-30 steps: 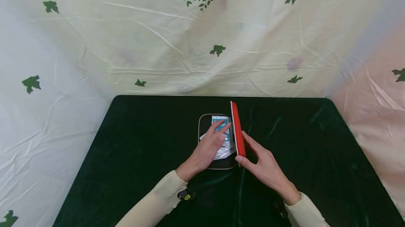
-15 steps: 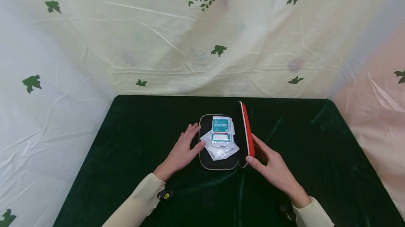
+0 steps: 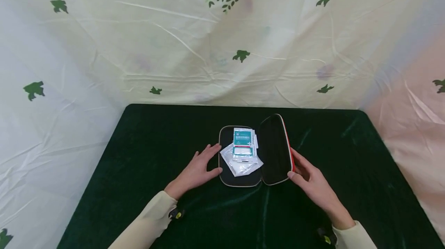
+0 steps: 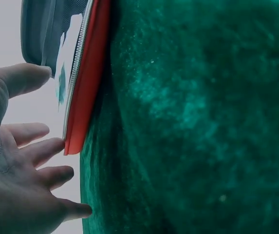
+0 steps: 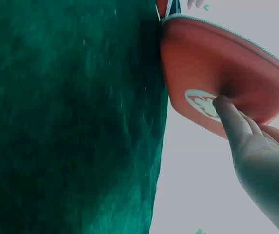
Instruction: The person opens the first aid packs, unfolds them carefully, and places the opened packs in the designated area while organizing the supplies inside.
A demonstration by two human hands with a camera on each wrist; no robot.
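Observation:
A red zippered hard case point(image 3: 240, 182) with a dark lining lies unfolded on the table. White sachets point(image 3: 241, 168) are piled in its left half, with a teal-and-white packet point(image 3: 243, 144) on top. My left hand point(image 3: 192, 170) has its fingers spread at the case's left edge; whether the fingertips touch the rim is hard to tell. My right hand point(image 3: 314, 185) holds the lid point(image 3: 274, 150) by its right edge, thumb at the rim and fingers behind. The lid leans outward, tilted. In the right wrist view a pale oval emblem point(image 5: 202, 103) marks its red outside.
A dark green velvet cloth point(image 3: 167, 133) covers the table. Behind and at the sides hangs a pale curtain point(image 3: 194, 40) printed with green leaf shapes.
My left hand has moved off the packets to the case's left edge. My right hand has swung the lid from nearly upright out to the right, exposing its dark inside.

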